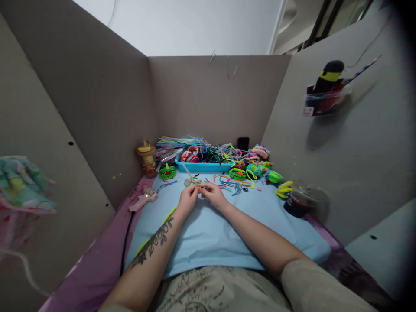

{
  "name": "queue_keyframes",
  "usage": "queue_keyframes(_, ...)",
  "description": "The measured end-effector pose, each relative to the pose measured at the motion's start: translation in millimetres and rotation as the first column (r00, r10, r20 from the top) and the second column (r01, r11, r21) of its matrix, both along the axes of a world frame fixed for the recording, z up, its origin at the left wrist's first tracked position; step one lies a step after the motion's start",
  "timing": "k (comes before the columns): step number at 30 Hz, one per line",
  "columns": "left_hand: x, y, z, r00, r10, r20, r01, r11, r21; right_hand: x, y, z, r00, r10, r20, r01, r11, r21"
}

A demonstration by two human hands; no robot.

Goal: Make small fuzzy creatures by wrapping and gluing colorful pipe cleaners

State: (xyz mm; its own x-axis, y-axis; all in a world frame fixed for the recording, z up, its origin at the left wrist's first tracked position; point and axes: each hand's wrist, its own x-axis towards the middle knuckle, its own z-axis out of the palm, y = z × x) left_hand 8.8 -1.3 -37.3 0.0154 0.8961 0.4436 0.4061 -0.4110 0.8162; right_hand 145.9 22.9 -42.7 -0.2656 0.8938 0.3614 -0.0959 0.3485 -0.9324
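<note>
My left hand (pixel 188 198) and my right hand (pixel 213 196) meet fingertip to fingertip over the middle of the blue cloth (pixel 208 242). Both are closed in a pinch around a small piece with a bit of yellow showing, too small to make out fully. A pale pipe cleaner (pixel 187 171) slants up and left from the left fingertips. Just behind the hands lies a small pastel piece, partly hidden by the fingers. Loose orange pipe cleaners (pixel 240 181) and blue pipe cleaners (pixel 237 189) lie to the right of the fingers.
Behind the hands, a blue tray (pixel 208 167) holds coiled pipe cleaners. A green pipe-cleaner figure (pixel 167 172) and a jar (pixel 147 160) stand left. A pink glue gun (pixel 144 199) lies by its black cable. A dark cup (pixel 297 204) stands right. Grey partitions (pixel 217 95) enclose the table.
</note>
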Motion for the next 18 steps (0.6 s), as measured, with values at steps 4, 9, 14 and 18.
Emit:
queue_keyframes(4,-1.5,0.8,-1.3,0.998,0.043,0.039,-0.038,0.992,-0.120,3.8,0.5,2.5,0.995,-0.077,0.055,0.071,0.991,0.110)
queue_keyframes(9,-0.6,2.3,-4.0,0.994,0.062,0.093,-0.053,0.994,-0.100,4.7,1.4,2.0,0.992,-0.066,0.106,0.056,0.994,0.091)
queue_keyframes(14,0.5,3.4,-6.7,0.995,0.063,0.073,-0.061,0.998,-0.031,4.4,4.0,-1.6,0.992,-0.017,0.128,0.015,1.000,0.016)
queue_keyframes(18,-0.4,3.2,-9.3,0.996,0.082,-0.031,-0.081,0.996,0.041,5.6,4.5,-3.9,0.964,-0.079,0.256,0.055,0.993,0.101)
